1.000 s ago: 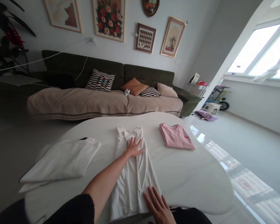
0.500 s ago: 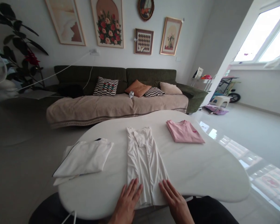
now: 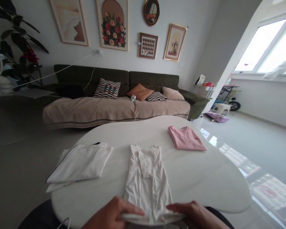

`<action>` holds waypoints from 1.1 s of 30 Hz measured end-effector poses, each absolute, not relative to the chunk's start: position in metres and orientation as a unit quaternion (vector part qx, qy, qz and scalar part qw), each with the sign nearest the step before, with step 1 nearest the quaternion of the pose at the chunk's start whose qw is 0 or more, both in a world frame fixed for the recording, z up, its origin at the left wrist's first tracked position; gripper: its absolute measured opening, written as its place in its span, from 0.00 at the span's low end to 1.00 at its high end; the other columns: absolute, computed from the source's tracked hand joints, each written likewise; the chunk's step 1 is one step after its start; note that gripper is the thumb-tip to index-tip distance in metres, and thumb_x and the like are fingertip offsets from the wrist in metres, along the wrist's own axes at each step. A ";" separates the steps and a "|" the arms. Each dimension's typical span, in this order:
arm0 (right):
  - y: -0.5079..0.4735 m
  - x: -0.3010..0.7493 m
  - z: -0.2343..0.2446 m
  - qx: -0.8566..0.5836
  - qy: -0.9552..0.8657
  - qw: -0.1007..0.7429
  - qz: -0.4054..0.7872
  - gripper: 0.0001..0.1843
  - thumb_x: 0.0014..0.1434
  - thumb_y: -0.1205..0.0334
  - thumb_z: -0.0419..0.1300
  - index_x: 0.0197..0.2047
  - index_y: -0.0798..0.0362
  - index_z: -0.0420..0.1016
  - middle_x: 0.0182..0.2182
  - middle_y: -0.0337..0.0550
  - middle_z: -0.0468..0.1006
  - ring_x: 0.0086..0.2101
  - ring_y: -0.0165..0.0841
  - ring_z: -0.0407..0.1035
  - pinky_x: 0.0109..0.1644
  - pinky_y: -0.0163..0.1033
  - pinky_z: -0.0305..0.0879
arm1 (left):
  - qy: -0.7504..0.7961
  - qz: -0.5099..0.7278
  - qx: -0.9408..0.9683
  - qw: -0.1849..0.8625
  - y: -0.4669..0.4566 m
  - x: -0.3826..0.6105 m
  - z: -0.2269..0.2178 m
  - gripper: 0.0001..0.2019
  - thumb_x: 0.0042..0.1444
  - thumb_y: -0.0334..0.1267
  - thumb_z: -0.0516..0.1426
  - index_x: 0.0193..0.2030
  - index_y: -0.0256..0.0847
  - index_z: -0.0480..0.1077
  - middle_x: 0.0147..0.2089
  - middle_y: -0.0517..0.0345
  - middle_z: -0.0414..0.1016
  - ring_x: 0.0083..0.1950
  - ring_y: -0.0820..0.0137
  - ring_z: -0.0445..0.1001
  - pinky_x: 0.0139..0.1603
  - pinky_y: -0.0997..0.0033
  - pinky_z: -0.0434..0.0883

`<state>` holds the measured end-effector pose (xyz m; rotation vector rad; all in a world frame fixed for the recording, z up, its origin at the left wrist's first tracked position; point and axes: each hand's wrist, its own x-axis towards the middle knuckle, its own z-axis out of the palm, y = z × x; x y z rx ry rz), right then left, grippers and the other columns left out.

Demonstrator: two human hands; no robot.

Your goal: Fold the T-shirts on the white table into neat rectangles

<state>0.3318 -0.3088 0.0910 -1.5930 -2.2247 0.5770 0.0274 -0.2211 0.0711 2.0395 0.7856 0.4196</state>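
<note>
A white garment (image 3: 146, 171), its sides turned inward into a long strip, lies lengthwise on the white table (image 3: 190, 178). My left hand (image 3: 114, 211) grips the left part of its near end at the table's front edge, thumb side up. On the right part of that same end, my right hand (image 3: 193, 213) is closed as well. Between them the near edge of the cloth is lifted a little. The far end, with two strap-like corners, rests flat on the tabletop.
A folded white garment with dark trim (image 3: 82, 163) lies at the table's left, partly over the edge. At the right is a folded pink shirt (image 3: 186, 138). Beyond the table stands a green sofa (image 3: 154, 79) with cushions. A white cable (image 3: 64, 224) shows near the front edge.
Both hands went from lying flat on the garment to gripping its near end. The garment has slid towards me, and its near edge is raised. The view has shifted slightly.
</note>
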 end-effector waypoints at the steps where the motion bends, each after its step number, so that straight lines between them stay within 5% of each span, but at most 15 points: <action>1: -0.292 0.338 0.100 -0.578 -0.763 0.189 0.219 0.19 0.54 0.66 0.49 0.47 0.45 0.72 0.32 0.37 0.78 0.31 0.29 0.70 0.37 0.29 0.63 | 0.343 0.203 0.776 0.488 -0.206 0.037 0.084 0.14 0.53 0.41 0.53 0.45 0.45 0.71 0.45 0.61 0.75 0.44 0.67 0.72 0.45 0.75 0.67; 6: -0.158 0.361 0.087 -0.614 -0.613 0.370 0.331 0.13 0.44 0.57 0.60 0.32 0.55 0.74 0.27 0.40 0.74 0.31 0.32 0.65 0.36 0.34 0.61 | 0.422 0.392 0.566 0.590 -0.091 0.106 0.068 0.15 0.44 0.42 0.60 0.38 0.34 0.72 0.33 0.57 0.76 0.38 0.66 0.72 0.39 0.72 0.67; 13: -0.075 0.355 -0.003 -0.657 -0.529 0.406 0.351 0.20 0.43 0.49 0.54 0.31 0.57 0.70 0.16 0.33 0.64 0.19 0.26 0.59 0.23 0.31 0.54 | 0.508 0.371 0.496 0.599 -0.018 0.130 -0.009 0.11 0.41 0.41 0.61 0.27 0.35 0.71 0.21 0.58 0.72 0.26 0.67 0.72 0.31 0.69 0.68; 19: -0.062 0.379 -0.007 -0.660 -0.555 0.405 0.303 0.18 0.48 0.50 0.52 0.33 0.57 0.71 0.19 0.35 0.67 0.23 0.28 0.61 0.25 0.32 0.56 | 0.502 0.356 0.545 0.569 0.002 0.124 -0.006 0.12 0.46 0.40 0.58 0.35 0.34 0.73 0.29 0.53 0.76 0.33 0.65 0.74 0.36 0.67 0.69; 24: -0.049 0.373 -0.003 -0.707 -0.564 0.385 0.185 0.20 0.50 0.58 0.52 0.45 0.56 0.70 0.36 0.47 0.74 0.39 0.39 0.66 0.43 0.43 0.60 | 0.567 0.394 0.565 0.452 0.010 0.136 -0.004 0.18 0.50 0.32 0.54 0.49 0.34 0.67 0.49 0.45 0.70 0.53 0.59 0.66 0.53 0.59 0.62; 28: -0.064 0.336 -0.023 -0.725 -0.587 0.344 0.105 0.27 0.55 0.57 0.49 0.58 0.53 0.59 0.60 0.52 0.54 0.59 0.43 0.44 0.58 0.50 0.45 | 0.530 0.368 0.732 0.218 -0.018 0.142 -0.017 0.25 0.55 0.36 0.50 0.60 0.40 0.54 0.64 0.49 0.51 0.65 0.63 0.46 0.62 0.60 0.51; 33: -0.082 0.305 -0.042 -0.759 -0.635 0.134 0.061 0.28 0.59 0.48 0.43 0.63 0.41 0.47 0.64 0.41 0.43 0.62 0.41 0.31 0.59 0.55 0.40 | 0.506 0.167 0.843 0.080 -0.038 0.144 -0.037 0.27 0.56 0.50 0.46 0.62 0.48 0.51 0.67 0.55 0.45 0.66 0.55 0.38 0.60 0.46 0.48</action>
